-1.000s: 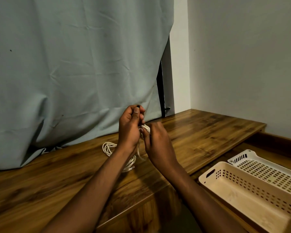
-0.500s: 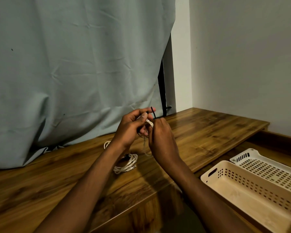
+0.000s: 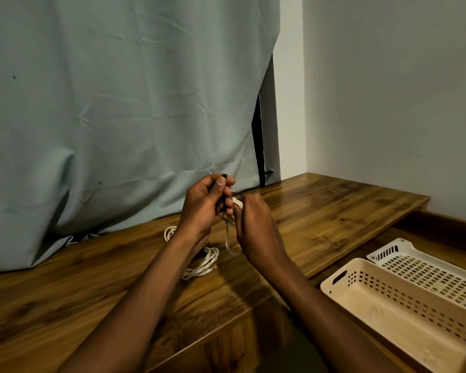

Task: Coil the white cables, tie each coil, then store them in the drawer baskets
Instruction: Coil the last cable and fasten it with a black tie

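Above the wooden table point(image 3: 320, 211) both hands meet around a small white cable coil point(image 3: 238, 204), mostly hidden between the fingers. My left hand point(image 3: 206, 204) pinches a thin black tie between thumb and forefinger, its tip point(image 3: 224, 175) sticking up. My right hand point(image 3: 254, 224) grips the coil; a loose white strand point(image 3: 228, 242) hangs from it. Another white cable point(image 3: 203, 262) lies on the table under my left wrist. Two cream perforated baskets, near point(image 3: 342, 289) and far point(image 3: 404, 244), sit low at the right.
A pale green curtain point(image 3: 119, 117) hangs behind the table and drapes onto its back edge. A grey wall point(image 3: 388, 90) closes the right side. The baskets lie in an open drawer below the table's front right edge.
The black tie's end, upright between the hands half a second ago, is now pinched at my left thumb. Both hands stay together on the coil.
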